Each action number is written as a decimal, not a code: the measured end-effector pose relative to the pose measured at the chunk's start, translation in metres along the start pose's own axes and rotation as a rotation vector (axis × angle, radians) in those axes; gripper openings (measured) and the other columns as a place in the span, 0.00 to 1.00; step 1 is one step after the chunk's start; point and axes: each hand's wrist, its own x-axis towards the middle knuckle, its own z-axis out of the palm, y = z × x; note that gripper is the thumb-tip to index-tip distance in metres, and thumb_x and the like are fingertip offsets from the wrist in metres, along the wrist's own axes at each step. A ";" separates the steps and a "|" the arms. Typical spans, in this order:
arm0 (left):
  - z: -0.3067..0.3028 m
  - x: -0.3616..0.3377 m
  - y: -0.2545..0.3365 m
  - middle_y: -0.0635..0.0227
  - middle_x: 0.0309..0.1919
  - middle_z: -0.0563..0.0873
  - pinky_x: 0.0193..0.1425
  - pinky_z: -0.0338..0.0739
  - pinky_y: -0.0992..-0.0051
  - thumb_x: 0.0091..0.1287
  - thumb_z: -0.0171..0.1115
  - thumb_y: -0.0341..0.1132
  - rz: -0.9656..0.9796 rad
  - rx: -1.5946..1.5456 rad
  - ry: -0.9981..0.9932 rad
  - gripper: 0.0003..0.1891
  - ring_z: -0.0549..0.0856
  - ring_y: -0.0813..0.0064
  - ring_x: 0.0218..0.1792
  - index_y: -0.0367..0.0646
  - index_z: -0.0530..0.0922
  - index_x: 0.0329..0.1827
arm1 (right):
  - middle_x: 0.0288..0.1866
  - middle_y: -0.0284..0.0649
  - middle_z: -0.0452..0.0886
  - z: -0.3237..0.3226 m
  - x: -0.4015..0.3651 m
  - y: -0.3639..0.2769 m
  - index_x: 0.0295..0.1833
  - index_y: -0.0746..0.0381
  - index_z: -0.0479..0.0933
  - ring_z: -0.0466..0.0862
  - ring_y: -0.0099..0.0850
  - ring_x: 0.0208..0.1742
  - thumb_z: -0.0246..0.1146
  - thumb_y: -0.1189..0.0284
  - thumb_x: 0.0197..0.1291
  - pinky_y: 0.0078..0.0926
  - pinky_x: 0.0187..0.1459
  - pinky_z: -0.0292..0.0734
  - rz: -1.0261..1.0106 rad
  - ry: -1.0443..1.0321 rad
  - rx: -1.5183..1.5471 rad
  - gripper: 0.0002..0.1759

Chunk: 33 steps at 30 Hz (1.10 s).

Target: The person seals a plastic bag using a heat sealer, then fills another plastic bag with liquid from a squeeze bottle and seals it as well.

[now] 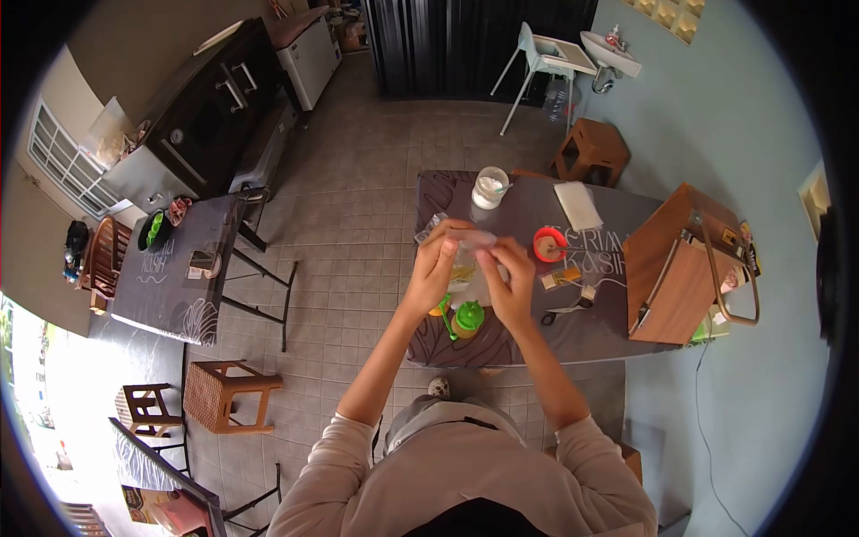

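Left to right, we saw the left hand (433, 268), one thin, translucent plastic piece (474, 238) and the right hand (510, 276), the fingers of both clamped on the piece above the dark, white-lettered table (537, 351). We judged it light, soft and slippery, best pinched at opposite edges. We counted one green-capped bottle (468, 317), one clear jar of white contents (489, 191), one round red bowl (539, 244) and one pair of scissors (564, 311).
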 end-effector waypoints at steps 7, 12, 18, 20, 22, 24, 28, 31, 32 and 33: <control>-0.005 -0.012 -0.002 0.64 0.33 0.81 0.42 0.70 0.78 0.62 0.60 0.32 -0.037 0.042 0.310 0.10 0.78 0.73 0.36 0.34 0.80 0.39 | 0.27 0.35 0.78 -0.009 0.037 -0.016 0.28 0.64 0.78 0.76 0.31 0.29 0.67 0.73 0.48 0.29 0.34 0.65 -0.166 0.057 -0.069 0.06; -0.003 -0.003 0.015 0.68 0.29 0.81 0.40 0.70 0.81 0.56 0.64 0.26 0.039 0.274 0.402 0.04 0.77 0.79 0.35 0.33 0.82 0.32 | 0.24 0.35 0.78 -0.012 0.053 -0.024 0.27 0.64 0.80 0.76 0.30 0.23 0.68 0.75 0.46 0.24 0.25 0.66 -0.323 0.065 -0.009 0.05; 0.001 0.000 0.016 0.67 0.24 0.82 0.33 0.71 0.79 0.56 0.65 0.28 0.084 0.331 0.461 0.05 0.78 0.78 0.29 0.36 0.83 0.32 | 0.22 0.36 0.78 -0.018 0.058 -0.032 0.28 0.65 0.81 0.76 0.26 0.22 0.68 0.75 0.46 0.21 0.25 0.68 -0.342 0.008 -0.034 0.05; 0.003 0.000 0.017 0.67 0.25 0.82 0.33 0.71 0.80 0.56 0.65 0.29 0.044 0.292 0.485 0.05 0.78 0.79 0.30 0.35 0.82 0.32 | 0.22 0.36 0.79 -0.019 0.056 -0.036 0.29 0.65 0.81 0.76 0.25 0.22 0.69 0.75 0.46 0.20 0.25 0.68 -0.285 -0.013 -0.007 0.05; 0.004 0.000 0.017 0.68 0.29 0.83 0.37 0.71 0.81 0.59 0.63 0.29 -0.042 0.087 0.478 0.06 0.78 0.81 0.32 0.34 0.82 0.34 | 0.22 0.37 0.79 -0.020 0.056 -0.036 0.29 0.65 0.81 0.76 0.25 0.21 0.69 0.74 0.46 0.19 0.24 0.68 -0.230 -0.035 0.022 0.06; 0.007 0.001 0.021 0.68 0.31 0.83 0.38 0.72 0.82 0.61 0.62 0.30 -0.092 -0.063 0.438 0.07 0.78 0.82 0.34 0.34 0.81 0.36 | 0.23 0.37 0.80 -0.021 0.059 -0.032 0.29 0.65 0.82 0.75 0.23 0.20 0.69 0.73 0.47 0.18 0.24 0.67 -0.188 -0.027 0.048 0.06; 0.011 -0.004 0.017 0.68 0.35 0.83 0.41 0.72 0.83 0.65 0.58 0.34 -0.194 -0.269 0.319 0.11 0.79 0.84 0.36 0.33 0.80 0.40 | 0.21 0.37 0.79 -0.019 0.058 -0.029 0.29 0.65 0.82 0.74 0.22 0.20 0.69 0.73 0.46 0.18 0.23 0.67 -0.200 0.002 0.078 0.07; 0.017 -0.016 0.007 0.68 0.33 0.84 0.40 0.72 0.83 0.65 0.57 0.35 -0.223 -0.221 0.401 0.13 0.79 0.85 0.34 0.32 0.80 0.41 | 0.28 0.36 0.81 -0.023 0.047 -0.022 0.34 0.63 0.82 0.76 0.20 0.25 0.68 0.72 0.48 0.16 0.29 0.68 -0.091 -0.155 0.125 0.07; 0.017 -0.021 0.005 0.68 0.33 0.84 0.40 0.72 0.83 0.65 0.57 0.35 -0.227 -0.218 0.409 0.13 0.79 0.85 0.34 0.32 0.80 0.41 | 0.37 0.37 0.79 -0.027 0.042 -0.014 0.41 0.61 0.80 0.76 0.21 0.33 0.68 0.70 0.48 0.19 0.35 0.68 -0.005 -0.268 0.216 0.14; 0.016 -0.026 0.006 0.68 0.32 0.84 0.39 0.73 0.83 0.65 0.58 0.35 -0.244 -0.216 0.439 0.13 0.79 0.84 0.33 0.32 0.80 0.41 | 0.46 0.38 0.78 -0.031 0.035 -0.004 0.49 0.60 0.78 0.76 0.22 0.40 0.68 0.68 0.47 0.21 0.41 0.68 0.082 -0.382 0.309 0.21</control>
